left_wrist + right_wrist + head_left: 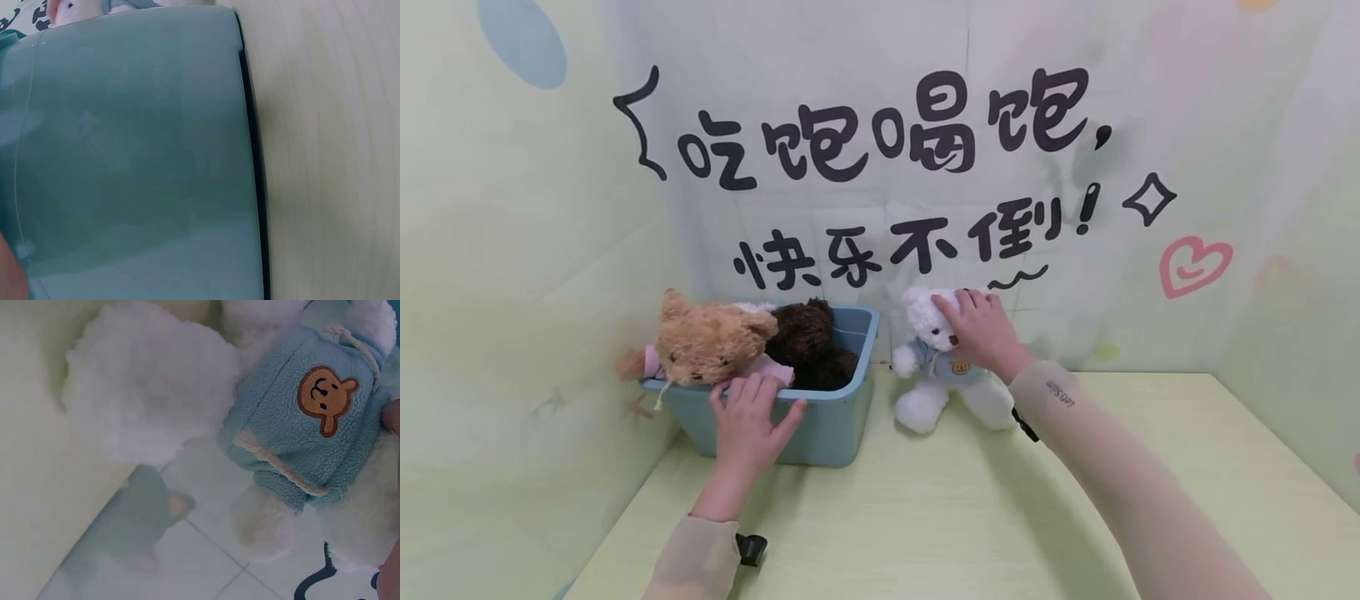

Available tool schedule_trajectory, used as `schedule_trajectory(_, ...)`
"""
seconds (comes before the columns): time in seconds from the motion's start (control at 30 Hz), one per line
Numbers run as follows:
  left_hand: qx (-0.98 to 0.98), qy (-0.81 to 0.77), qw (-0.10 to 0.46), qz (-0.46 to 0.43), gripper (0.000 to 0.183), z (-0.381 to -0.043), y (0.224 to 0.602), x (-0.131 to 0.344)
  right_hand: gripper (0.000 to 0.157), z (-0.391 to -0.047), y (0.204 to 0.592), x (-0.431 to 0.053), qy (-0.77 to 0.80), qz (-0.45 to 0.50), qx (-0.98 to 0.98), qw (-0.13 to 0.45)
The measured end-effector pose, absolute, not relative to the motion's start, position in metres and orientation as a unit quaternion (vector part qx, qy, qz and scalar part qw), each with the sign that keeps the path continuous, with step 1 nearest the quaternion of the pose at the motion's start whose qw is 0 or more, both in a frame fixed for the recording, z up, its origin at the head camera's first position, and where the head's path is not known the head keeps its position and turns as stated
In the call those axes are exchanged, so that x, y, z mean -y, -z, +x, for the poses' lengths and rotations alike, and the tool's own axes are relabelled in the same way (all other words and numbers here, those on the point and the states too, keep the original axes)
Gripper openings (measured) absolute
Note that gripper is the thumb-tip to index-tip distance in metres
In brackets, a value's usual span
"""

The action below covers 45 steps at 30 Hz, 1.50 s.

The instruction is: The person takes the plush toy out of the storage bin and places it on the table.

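Observation:
My left hand [747, 421] grips the front rim of a blue plastic storage bin [829, 433], fingers hooked over the edge and thumb spread to the right. In the left wrist view the bin's outer wall [137, 156] fills most of the picture. A tan teddy bear [707, 337] in pink leans over the bin's left rim, just beyond those fingers. My right hand [988, 333] holds a white teddy bear [917, 408] by the head, partly covering its face. The bear sits upright at the back wall. Its blue hoodie [281, 419] carries a bear-face patch.
Dark brown plush [805, 329] lies inside the bin, beside the tan bear. The pale wooden table [910, 517] runs to a back wall [880, 125] printed with large black lettering. Another wall [512, 333] stands close along the left of the bin.

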<state>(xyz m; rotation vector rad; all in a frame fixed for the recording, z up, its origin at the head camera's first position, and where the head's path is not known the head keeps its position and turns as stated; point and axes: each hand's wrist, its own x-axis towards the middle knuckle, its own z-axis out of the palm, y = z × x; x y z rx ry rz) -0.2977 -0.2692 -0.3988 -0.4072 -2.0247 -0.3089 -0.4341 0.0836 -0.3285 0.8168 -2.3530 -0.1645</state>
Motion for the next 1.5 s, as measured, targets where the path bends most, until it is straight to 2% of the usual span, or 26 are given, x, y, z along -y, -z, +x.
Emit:
schedule_trajectory(0.2,0.83,0.131,0.513,-0.176,0.059,-0.299,0.397,0.268,0.098,-0.438,0.36,-0.087,0.01,0.3,0.891,0.34)
schedule_trajectory(0.33,0.825,0.13,0.521,-0.178,0.058,-0.3,0.398,0.268,0.1,-0.442,0.371,-0.088,-0.025,0.273,0.902,0.332)
schedule_trajectory(0.77,0.834,0.135,0.507,-0.172,0.06,-0.297,0.398,0.273,0.096,-0.44,0.366,-0.085,-0.039,0.265,0.918,0.293)
schedule_trajectory(1.23,0.825,0.134,0.519,-0.179,0.06,-0.296,0.401,0.275,0.087,-0.438,0.373,-0.079,-0.026,0.258,0.906,0.334)
schedule_trajectory(1.5,0.827,0.135,0.516,-0.178,0.059,-0.288,0.4,0.274,0.079,-0.431,0.374,-0.08,-0.024,0.253,0.914,0.316)
